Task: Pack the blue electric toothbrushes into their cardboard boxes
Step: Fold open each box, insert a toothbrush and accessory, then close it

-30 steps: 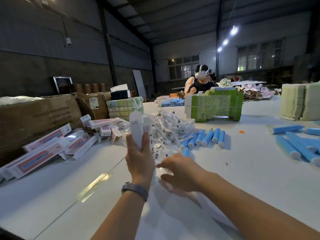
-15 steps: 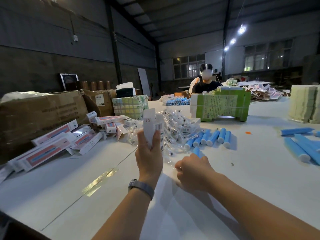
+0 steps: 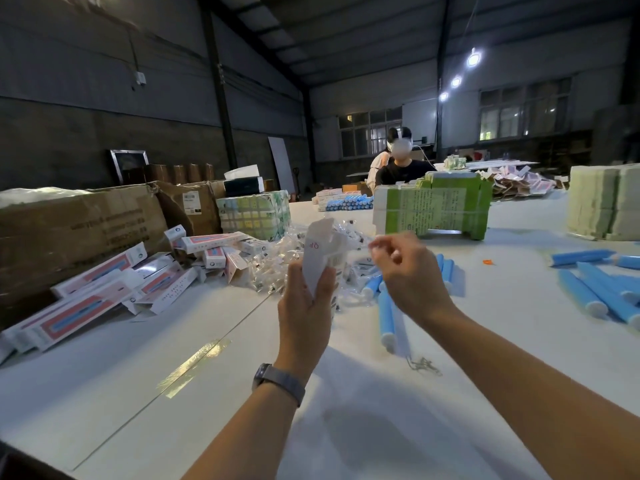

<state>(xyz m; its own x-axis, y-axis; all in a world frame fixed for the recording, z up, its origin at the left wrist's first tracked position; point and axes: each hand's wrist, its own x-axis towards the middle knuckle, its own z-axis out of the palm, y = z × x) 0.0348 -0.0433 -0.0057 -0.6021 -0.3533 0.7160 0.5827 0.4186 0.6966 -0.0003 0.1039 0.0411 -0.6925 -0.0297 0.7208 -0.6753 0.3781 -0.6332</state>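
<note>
Two hands work above the table: left hand grips the cardboard box; right hand, beside the box, pinches something small; keep the flaps open.

On the worktop, packed boxes lie far left before a large carton. A heap of plastic bags sits centre, toothbrushes just right of it, more toothbrushes far right.

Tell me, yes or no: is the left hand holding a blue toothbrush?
No. The left hand grips a white cardboard box; the blue toothbrushes lie on the table.
</note>
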